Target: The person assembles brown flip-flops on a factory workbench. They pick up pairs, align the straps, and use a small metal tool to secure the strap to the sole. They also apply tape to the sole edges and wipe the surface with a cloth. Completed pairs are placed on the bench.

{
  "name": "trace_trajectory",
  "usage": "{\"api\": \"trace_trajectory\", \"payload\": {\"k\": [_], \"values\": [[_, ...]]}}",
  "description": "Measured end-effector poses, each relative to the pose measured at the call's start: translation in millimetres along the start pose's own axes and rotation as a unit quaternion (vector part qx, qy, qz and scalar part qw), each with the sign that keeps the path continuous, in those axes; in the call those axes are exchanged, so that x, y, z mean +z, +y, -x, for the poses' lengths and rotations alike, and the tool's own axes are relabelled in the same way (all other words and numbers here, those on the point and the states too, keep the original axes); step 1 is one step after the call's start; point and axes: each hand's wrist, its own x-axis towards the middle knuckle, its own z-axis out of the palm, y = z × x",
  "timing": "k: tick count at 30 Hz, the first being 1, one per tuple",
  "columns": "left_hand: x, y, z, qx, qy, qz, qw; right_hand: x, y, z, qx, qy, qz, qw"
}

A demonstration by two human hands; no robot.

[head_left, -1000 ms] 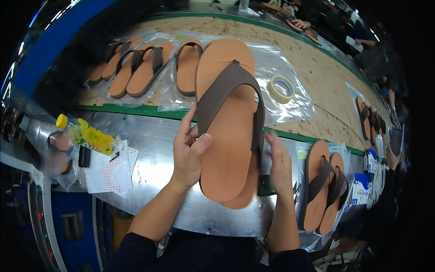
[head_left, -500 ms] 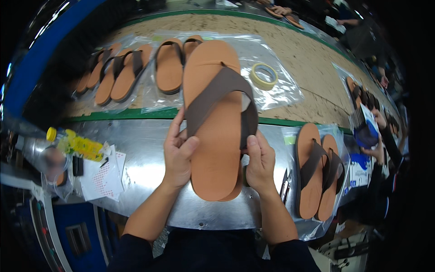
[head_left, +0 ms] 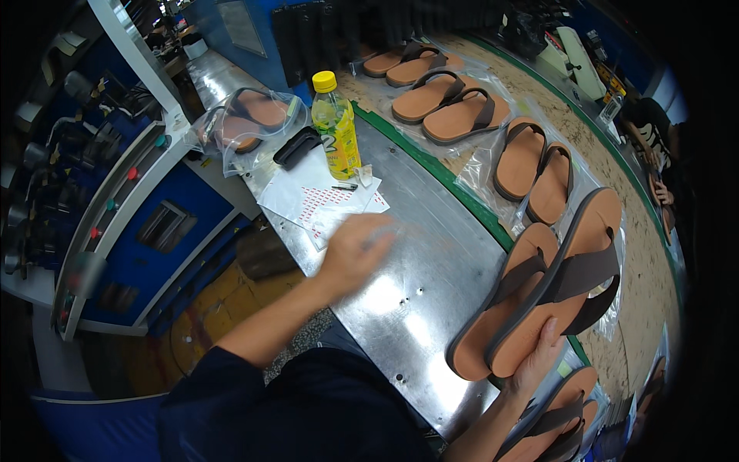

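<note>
My right hand [head_left: 536, 360] grips a tan flip-flop sandal [head_left: 576, 269] with a dark brown strap by its heel end, the thumb lying along its edge. Close behind it is a matching sandal [head_left: 493, 319]; I cannot tell whether that one is held too or rests on the metal bench. My left hand [head_left: 356, 250], smeared by motion, is over the bench beside white sheets [head_left: 296, 189] with rows of small red marks. Its fingers are too blurred to show whether anything is in them.
A yellow-capped drink bottle [head_left: 336, 131] and a black case [head_left: 297, 148] stand by the sheets. Bagged sandals [head_left: 258, 115] lie at the far left. Several sandal pairs [head_left: 531, 165] sit on plastic along the green-edged conveyor belt [head_left: 639, 323]. Another pair [head_left: 566, 416] is at the lower right.
My view has turned left toward the bottle and sheets. The left hand has let go of the sandal and moved toward the sheets. My right hand still holds the sandal, now at the right.
</note>
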Motion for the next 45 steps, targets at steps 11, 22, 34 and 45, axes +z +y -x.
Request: {"api": "trace_trajectory", "payload": {"k": [11, 22, 34, 45], "values": [[-88, -104, 7, -0.063, -0.046, -0.178, 0.981, 10, -1, 0, 0.0, 0.012, 0.023, 1.0], [-64, -79, -8, -0.163, -0.026, -0.166, 0.972, -16, 19, 0, 0.0, 0.08, 0.135, 0.988], [128, 191, -29, 0.128, -0.148, 0.098, 0.976, 14, 16, 7, -0.142, -0.013, 0.043, 0.989], [127, 152, -26, 0.214, -0.084, 0.314, 0.921, 14, -6, 12, -0.165, -0.016, 0.065, 0.984]]}}
